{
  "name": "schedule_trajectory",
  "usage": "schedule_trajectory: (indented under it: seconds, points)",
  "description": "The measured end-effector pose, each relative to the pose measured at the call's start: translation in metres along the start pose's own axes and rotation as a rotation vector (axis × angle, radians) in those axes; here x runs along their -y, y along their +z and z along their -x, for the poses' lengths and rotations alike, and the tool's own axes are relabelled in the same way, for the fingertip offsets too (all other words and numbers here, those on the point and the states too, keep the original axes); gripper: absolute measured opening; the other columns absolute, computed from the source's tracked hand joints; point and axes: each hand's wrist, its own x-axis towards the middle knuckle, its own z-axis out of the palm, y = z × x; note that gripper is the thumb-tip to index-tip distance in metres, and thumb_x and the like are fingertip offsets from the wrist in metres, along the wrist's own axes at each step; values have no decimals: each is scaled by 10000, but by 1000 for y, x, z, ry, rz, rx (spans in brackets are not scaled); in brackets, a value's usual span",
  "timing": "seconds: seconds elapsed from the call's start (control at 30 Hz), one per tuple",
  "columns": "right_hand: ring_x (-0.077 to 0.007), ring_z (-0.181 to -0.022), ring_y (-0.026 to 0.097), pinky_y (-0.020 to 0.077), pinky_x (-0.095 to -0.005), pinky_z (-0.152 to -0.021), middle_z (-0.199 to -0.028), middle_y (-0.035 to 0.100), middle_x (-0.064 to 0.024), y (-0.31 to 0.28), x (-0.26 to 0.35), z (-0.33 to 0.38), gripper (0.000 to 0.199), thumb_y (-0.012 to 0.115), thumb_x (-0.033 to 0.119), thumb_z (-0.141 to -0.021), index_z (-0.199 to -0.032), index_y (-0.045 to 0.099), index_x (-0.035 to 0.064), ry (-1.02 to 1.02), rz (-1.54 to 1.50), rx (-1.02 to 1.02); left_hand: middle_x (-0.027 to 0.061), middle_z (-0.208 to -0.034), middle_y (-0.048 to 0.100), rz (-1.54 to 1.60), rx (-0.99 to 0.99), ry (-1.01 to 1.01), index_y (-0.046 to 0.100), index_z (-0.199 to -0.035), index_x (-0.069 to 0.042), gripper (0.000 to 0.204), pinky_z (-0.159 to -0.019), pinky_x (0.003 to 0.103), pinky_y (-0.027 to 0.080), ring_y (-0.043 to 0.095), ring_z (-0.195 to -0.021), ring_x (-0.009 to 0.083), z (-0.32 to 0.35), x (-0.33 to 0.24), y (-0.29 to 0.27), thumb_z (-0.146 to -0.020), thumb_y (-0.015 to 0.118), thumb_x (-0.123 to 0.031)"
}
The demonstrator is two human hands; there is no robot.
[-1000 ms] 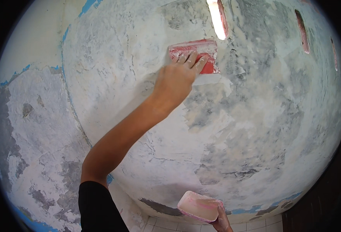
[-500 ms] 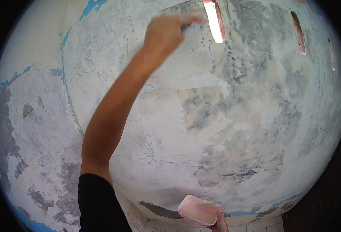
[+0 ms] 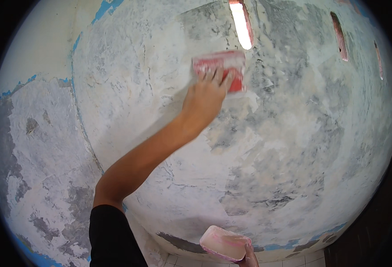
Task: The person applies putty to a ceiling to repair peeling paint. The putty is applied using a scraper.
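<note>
My left hand (image 3: 205,101), its arm stretched up in a black sleeve, presses a wide red putty spreader (image 3: 237,81) against the wall. White putty smears the spreader, which motion blurs a little. My fingers lie over its face, just below a bright slot in the wall (image 3: 178,147). Low in the head view, my right hand (image 3: 249,258) grips the right edge of a shallow rectangular tub (image 3: 225,244). Pale putty with pink streaks coats its inside. Only part of the right hand shows.
Narrow slots (image 3: 339,35) pierce the upper wall. Patches of grey, white and blue paint cover it. A corner meets a second patchy wall (image 3: 49,178) at left. Pale floor tiles (image 3: 293,261) lie below, and a dark brown surface (image 3: 360,231) stands at lower right.
My left hand has come down from beside the bright slot to below it, and the spreader's face now shows against the wall. The tub in my right hand has barely shifted.
</note>
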Motion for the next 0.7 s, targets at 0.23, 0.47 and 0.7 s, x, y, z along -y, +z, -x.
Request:
schedule_trajectory:
  seconds: [0.23,0.47,0.7]
  points:
    - [-294,-1302,549,501,-509,-921,-1472,545,-68,-7,3,13,858,502,783,-910,-1515,454,177,-22,37,50,96,-1229,713,514,10,-342,711,-1301,-248,576,-752,365,615,742,-715,231,-26,36,-71,-878,507,85]
    - [-308,-1309,537,505,-519,-915,-1482,532,-83,-4,4,13,858,503,777,-916,-1533,437,184,29,124,4,130,-1078,764,246,-148,-298,698,-1306,-341,567,-702,357,585,747,-762,253,-85,77,-33,-896,571,29]
    - [-282,-1348,509,503,-554,-943,-1510,501,-45,-23,-4,12,809,500,758,-933,-1538,409,230,50,45,93,121,-1151,745,471,159,-206,685,-1324,-280,559,-702,356,600,756,-797,260,-44,21,-73,-891,560,50]
